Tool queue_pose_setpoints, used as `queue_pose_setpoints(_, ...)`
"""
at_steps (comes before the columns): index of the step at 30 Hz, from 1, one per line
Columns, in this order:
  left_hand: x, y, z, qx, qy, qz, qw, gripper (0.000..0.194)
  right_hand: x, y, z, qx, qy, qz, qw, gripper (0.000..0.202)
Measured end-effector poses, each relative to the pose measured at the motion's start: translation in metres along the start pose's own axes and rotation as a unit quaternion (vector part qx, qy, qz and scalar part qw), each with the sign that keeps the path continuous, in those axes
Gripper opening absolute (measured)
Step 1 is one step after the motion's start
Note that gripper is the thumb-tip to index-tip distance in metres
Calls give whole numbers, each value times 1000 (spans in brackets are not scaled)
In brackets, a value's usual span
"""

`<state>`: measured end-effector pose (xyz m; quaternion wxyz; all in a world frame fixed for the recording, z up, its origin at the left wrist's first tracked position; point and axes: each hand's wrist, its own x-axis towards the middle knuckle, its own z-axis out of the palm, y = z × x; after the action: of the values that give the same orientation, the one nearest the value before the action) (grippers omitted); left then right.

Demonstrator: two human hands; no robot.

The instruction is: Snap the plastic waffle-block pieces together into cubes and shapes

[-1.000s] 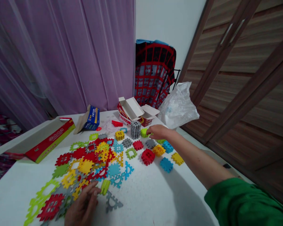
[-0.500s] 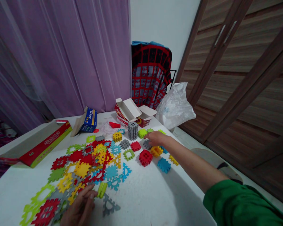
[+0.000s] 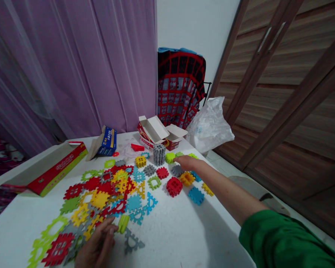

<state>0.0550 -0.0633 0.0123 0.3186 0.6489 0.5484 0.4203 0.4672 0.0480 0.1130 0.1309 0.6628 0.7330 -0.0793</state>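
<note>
My left hand [image 3: 99,243] is at the lower left, fingers curled and closed on light green pieces [image 3: 123,223] standing on edge. A grey triangular piece [image 3: 132,242] lies just right of them. My right hand [image 3: 186,162] reaches across to the table's far right side, palm down, its fingertips at a light green stack [image 3: 170,158]; its grip is hidden. Below that hand are a grey stack [image 3: 177,171], an orange-yellow stack [image 3: 187,179], a red stack [image 3: 174,186] and a blue one [image 3: 195,195]. A tall grey stack [image 3: 159,154] stands left of it.
Flat coloured pieces [image 3: 100,200] spread over the left half of the white table [image 3: 167,230]. Opened boxes stand behind: a red-green one [image 3: 57,169], a blue one [image 3: 107,141] and red-white ones [image 3: 153,130]. A white plastic bag [image 3: 209,126] is at the back right edge.
The view has shifted slightly, moving the scene a little right. My right hand has lifted slightly off the grey stack, which shows more. My left hand stays with the light green pieces.
</note>
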Motion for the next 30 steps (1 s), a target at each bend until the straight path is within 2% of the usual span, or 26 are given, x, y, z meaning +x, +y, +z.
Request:
queue_pose_setpoints(14,-1,-5,3,-5,11,-1,1000,52,3,-10,4,-1,-12,10,1000,63)
queue_pose_setpoints(24,1,0,1,-14,2,-11,1000,52,5,-14,1,-11,-26,19,999,65)
queue_pose_setpoints(30,0,1,2,-17,11,-10,1000,53,-3,-8,-10,-10,3,26,1000,65)
